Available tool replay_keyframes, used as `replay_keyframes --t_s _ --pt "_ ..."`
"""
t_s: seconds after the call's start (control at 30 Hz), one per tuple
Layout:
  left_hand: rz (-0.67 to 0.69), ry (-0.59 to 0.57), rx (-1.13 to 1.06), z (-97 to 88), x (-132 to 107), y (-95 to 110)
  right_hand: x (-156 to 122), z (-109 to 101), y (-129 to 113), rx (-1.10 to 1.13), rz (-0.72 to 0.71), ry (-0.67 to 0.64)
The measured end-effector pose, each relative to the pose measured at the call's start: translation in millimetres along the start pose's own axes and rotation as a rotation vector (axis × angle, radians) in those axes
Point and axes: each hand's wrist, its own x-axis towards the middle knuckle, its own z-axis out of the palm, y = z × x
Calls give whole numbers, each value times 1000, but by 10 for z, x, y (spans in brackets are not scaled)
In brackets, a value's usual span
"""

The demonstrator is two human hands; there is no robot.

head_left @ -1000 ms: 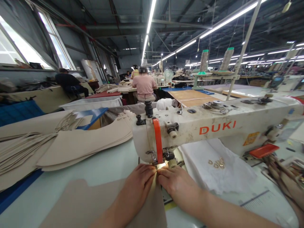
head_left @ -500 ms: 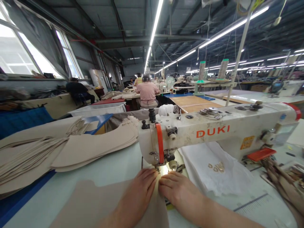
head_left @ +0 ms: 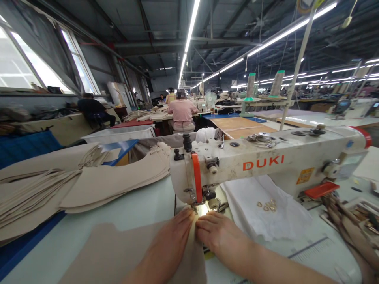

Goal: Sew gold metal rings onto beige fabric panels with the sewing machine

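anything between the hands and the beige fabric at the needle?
Nothing visible. The left hand and right hand both lie flat on the beige fabric piece, fingertips almost meeting just before the presser foot of the sewing machine.

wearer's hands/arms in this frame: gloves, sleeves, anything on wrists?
Both bare: no gloves on the left hand or right hand. No sleeves reach either forearm in view, and no rings, watch or bands show. Elbows and above are out of frame.

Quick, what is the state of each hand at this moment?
Left hand: open, flat, pressing the beige fabric piece beside the needle.
Right hand: open, flat, fingertips on the same fabric under the white DUKI sewing machine.
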Motion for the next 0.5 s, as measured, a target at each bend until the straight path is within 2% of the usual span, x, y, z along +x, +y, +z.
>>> replay_keyframes --t_s 0.17,0.33,0.5 --pt "8 -86 65 8 11 11 27 81 14 -47 17 45" --pt "-57 -78 43 139 -32 -64 50 159 44 -68 12 81" --pt "-129 -21 -51 287 -105 -204 72 130 66 -84 29 21"
